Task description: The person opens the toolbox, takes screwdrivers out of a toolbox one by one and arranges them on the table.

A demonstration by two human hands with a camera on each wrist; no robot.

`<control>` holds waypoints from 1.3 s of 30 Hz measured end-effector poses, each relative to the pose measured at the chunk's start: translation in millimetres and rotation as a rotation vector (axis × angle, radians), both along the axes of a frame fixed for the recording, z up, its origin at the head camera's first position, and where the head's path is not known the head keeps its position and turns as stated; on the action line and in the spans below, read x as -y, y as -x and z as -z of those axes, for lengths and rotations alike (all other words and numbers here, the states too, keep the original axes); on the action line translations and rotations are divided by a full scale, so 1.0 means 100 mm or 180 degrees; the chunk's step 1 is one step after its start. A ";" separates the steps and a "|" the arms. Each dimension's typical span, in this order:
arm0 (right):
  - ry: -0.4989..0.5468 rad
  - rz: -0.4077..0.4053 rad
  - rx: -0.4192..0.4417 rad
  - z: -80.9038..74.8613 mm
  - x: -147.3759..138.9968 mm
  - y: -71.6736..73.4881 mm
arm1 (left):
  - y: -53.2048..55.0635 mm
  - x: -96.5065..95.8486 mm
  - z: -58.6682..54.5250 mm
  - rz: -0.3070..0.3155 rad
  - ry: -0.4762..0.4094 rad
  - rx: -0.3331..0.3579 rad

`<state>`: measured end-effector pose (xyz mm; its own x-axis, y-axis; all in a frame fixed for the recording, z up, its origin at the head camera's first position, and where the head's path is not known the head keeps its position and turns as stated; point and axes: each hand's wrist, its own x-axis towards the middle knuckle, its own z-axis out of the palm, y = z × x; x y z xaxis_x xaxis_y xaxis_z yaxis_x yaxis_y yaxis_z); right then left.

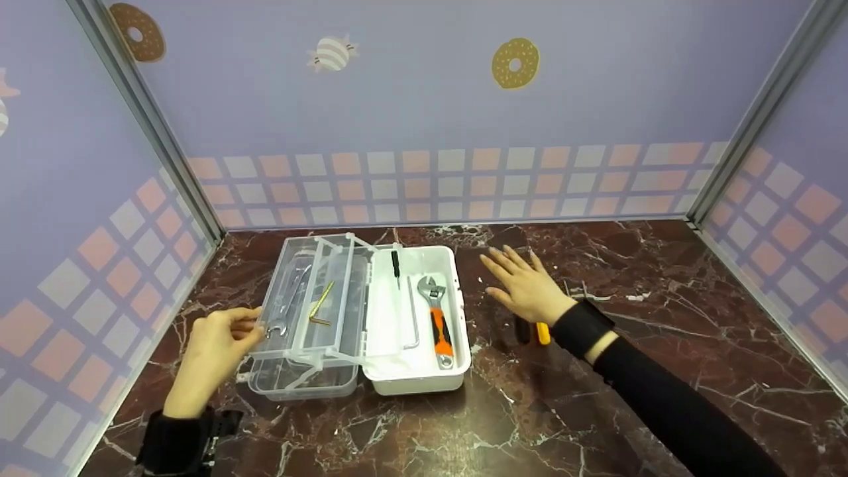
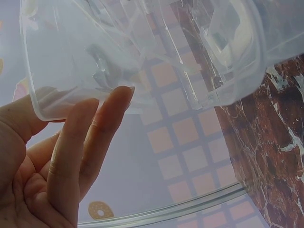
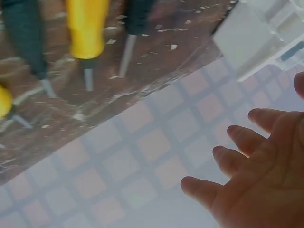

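A toolbox with a white base (image 1: pixel 464 361) stands unfolded, its clear lid (image 1: pixel 305 391) and hinged clear tray (image 1: pixel 341 291) to the left. My left hand (image 1: pixel 215 348) pinches the tray's left edge between thumb and fingers; the left wrist view shows the fingers against the clear wall (image 2: pixel 52 61). The tray carries a silver wrench (image 1: pixel 277 329) and a gold hex key (image 1: pixel 319 303). In the base lie an adjustable wrench (image 1: pixel 440 331), a silver hex key (image 1: pixel 414 321) and a small black screwdriver (image 1: pixel 395 264). To the right, my right hand (image 1: pixel 527 285) holds nothing, fingers spread.
Near the right wrist, a yellow-handled screwdriver (image 3: pixel 88 28) and dark-handled screwdrivers (image 3: pixel 23 35) lie on the dark marbled table (image 1: pixel 662 371). Patterned panels (image 1: pixel 424 119) enclose the back and both sides.
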<state>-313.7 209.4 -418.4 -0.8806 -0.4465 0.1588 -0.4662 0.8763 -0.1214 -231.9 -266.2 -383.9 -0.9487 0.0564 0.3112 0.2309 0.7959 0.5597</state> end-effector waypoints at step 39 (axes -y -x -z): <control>-0.1232 -0.1190 -0.1160 -0.36 1.67 0.55 | 0.00 0.01 -0.01 0.0018 -0.0056 0.0079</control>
<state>-368.9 42.5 -382.6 -0.5748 -0.7974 0.1840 -0.6999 0.5955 0.3943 -231.5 -267.1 -383.0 -0.9558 0.0565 0.2887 0.2213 0.7846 0.5792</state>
